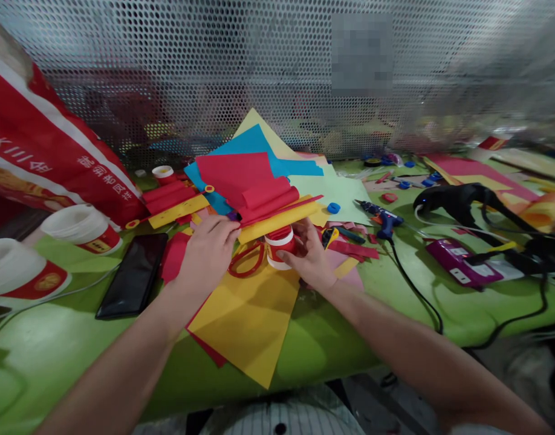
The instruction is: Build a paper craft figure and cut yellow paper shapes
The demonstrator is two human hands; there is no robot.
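Nearest the bottom edge of the frame, two bare forearms reach up over a glossy lime-green surface (55,362) toward the middle of the picture. A large yellow paper sheet (245,314) lies flat under them, matte and crisp-edged, with a red sheet peeking out beneath it.

Just above it, the left hand (207,254) lies palm down with fingers loosely curled, its fingertips pressing the near end of a yellow paper strip (277,220); it grips nothing. The right hand (309,254) is cupped around a small red-and-white glue tub (280,246) at the centre of the frame, thumb and fingers closed on its rounded side. A red loop, apparently a scissors handle (246,261), lies between the two hands.

To do this well, I judge the tub should be held steady and upright while the left fingertips keep the strip flat, so the stacked paper does not slide.

Resting on the strip is a rolled red paper tube (271,198), soft-curved and smooth. Left of centre, a black phone (135,275) lies face up, shiny. Further left stand two white plastic tubs (80,226) with red labels. Right of centre lie a blue hot-glue gun (381,219) with its black cord and a purple power strip (463,263). Beyond, fanned blue, red and yellow sheets (254,145) lean toward a perforated metal screen (214,60) across the top.
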